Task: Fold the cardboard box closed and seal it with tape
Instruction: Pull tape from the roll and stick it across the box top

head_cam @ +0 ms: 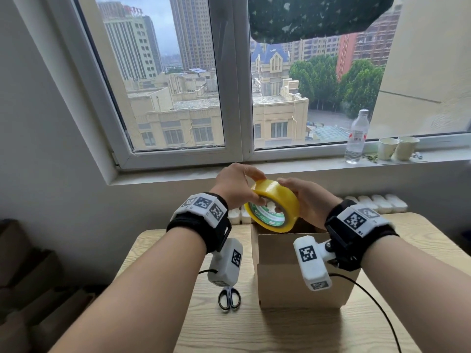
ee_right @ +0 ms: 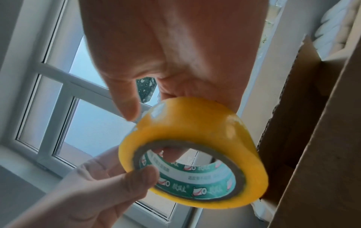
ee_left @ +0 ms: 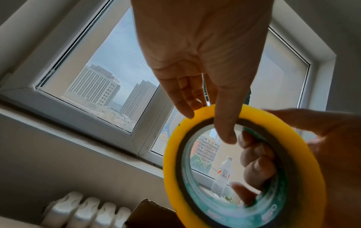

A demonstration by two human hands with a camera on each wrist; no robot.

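Observation:
A yellow tape roll (head_cam: 280, 200) with a green-printed core is held in the air by both hands, just above the open cardboard box (head_cam: 300, 284). My left hand (head_cam: 254, 187) pinches the roll's left side, fingers on the outer band and thumb (ee_left: 224, 123) over the rim. My right hand (head_cam: 288, 192) grips the right side, with fingers (ee_left: 257, 166) curled through the core and thumb (ee_right: 126, 104) by the outer band. The box stands on the wooden table (head_cam: 254, 332) with its flaps upright (ee_right: 312, 138).
Black-handled scissors (head_cam: 229, 298) lie on the table left of the box. A black cable (head_cam: 377, 304) trails across the table at right. A water bottle (head_cam: 356, 136) and two paper cups (head_cam: 397, 147) stand on the windowsill. A white radiator (ee_left: 87, 212) sits behind the table.

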